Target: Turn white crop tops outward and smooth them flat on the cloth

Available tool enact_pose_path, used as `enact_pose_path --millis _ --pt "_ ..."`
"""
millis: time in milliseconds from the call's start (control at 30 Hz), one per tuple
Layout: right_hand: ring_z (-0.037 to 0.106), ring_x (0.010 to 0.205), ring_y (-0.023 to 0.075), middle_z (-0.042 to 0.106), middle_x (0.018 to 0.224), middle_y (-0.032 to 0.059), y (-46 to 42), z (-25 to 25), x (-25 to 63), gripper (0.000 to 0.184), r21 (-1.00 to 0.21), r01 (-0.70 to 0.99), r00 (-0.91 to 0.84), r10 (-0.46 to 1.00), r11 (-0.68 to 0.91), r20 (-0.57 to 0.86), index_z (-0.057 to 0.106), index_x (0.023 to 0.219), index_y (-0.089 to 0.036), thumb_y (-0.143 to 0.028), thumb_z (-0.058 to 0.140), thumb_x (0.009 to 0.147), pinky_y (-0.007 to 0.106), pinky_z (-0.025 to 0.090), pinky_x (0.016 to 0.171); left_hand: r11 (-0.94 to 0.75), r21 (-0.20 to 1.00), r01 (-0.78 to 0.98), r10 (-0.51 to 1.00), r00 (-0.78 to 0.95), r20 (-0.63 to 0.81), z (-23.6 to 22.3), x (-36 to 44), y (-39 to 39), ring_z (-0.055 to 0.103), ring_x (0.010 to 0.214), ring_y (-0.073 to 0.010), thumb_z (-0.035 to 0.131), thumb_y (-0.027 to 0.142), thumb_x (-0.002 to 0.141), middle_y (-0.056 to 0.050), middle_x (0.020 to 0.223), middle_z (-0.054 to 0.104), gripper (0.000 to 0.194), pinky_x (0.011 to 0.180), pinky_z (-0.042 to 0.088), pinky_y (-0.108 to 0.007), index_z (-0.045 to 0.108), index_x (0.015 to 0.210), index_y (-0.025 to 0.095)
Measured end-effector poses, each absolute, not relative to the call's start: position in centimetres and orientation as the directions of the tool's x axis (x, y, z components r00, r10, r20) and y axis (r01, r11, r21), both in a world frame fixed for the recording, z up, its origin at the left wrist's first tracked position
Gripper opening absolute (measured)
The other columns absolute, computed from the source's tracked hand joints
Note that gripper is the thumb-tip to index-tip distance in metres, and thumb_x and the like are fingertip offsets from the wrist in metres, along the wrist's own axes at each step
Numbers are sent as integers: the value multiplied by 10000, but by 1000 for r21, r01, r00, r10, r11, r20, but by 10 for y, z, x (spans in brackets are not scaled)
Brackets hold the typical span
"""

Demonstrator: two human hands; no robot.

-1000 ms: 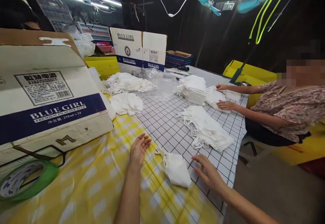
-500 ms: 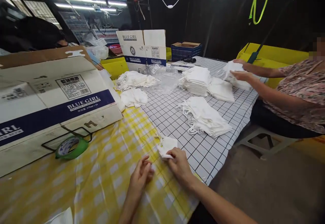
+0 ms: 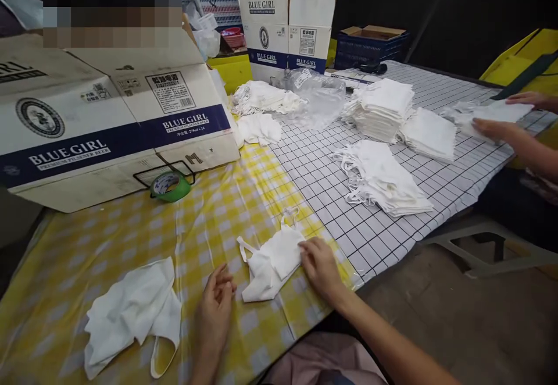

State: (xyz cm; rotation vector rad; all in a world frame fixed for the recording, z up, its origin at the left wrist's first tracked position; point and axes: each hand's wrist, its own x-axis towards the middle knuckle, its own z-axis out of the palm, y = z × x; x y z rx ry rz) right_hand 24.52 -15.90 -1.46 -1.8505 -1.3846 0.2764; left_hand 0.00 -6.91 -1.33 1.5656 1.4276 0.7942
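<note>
A partly folded white camisole-like top (image 3: 279, 260) with thin straps lies on the yellow checked cloth in front of me. My right hand (image 3: 320, 268) has its fingers closed on the top's right edge. Just left of the top is my left hand (image 3: 217, 300), its fingers loosely bent and apart, with nothing visible in it. Farther left, a second white top (image 3: 133, 309) lies crumpled and unfolded, one strap looping toward me.
Stacks of folded white garments (image 3: 383, 178) lie on the grid-patterned cloth. Boxes (image 3: 113, 123) and green tape (image 3: 172, 187) stand at the left. A clear plastic bag (image 3: 320, 100) lies behind. At the right, a co-worker's hands (image 3: 501, 129) hold white fabric and clear plastic.
The view has swung left and down, bringing the second top into sight. The top by my right hand now lies more spread out. The co-worker's hands have shifted to other fabric with plastic.
</note>
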Motion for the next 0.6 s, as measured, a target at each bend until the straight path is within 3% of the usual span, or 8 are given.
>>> enact_pose_path --millis 67,133,267,400,500,600 --pt "504 949 226 567 1007 79 -157 -16 259 263 -673 718 454 853 -179 258 558 1077 -195 -159 487 827 381 385 826 -125 808 576 989 141 52 -9 4 -75 591 847 -200 511 397 791 -54 985 579 428 733 505 -348 502 1182 224" --pt "500 976 245 557 1041 88 -154 -15 265 287 -638 741 465 845 -210 262 540 1112 -200 -201 511 826 406 386 834 -273 700 660 959 245 143 -5 17 -83 559 943 -227 531 403 789 -68 1033 562 398 788 487 -374 520 1145 226" --pt "481 1027 257 532 1111 97 -154 -9 256 345 -590 804 305 905 -77 297 535 1129 -219 -296 596 799 407 385 848 -438 525 729 891 429 148 -9 46 -97 542 958 -268 583 396 752 -79 971 580 324 848 445 -434 559 1007 197" --pt "459 1062 265 537 1138 86 -158 -9 237 343 -541 833 34 966 114 257 572 1045 -232 -387 664 753 407 365 868 -329 535 778 927 373 29 -14 47 -104 575 930 -280 535 379 782 -89 948 633 270 809 448 -414 570 970 187" --pt "456 1049 259 553 1104 80 -158 -11 228 251 -511 853 15 974 105 224 575 992 -218 -342 641 784 405 355 861 -186 560 808 940 312 -137 -9 33 -105 614 837 -259 468 412 822 -77 869 664 276 722 450 -355 583 945 194" --pt "475 981 228 575 1014 59 -155 -13 227 78 -489 869 39 977 72 212 583 916 -214 -232 554 846 376 361 820 -58 607 793 950 230 -209 -1 17 -108 615 727 -225 428 489 833 -51 779 664 343 636 431 -303 581 935 200"
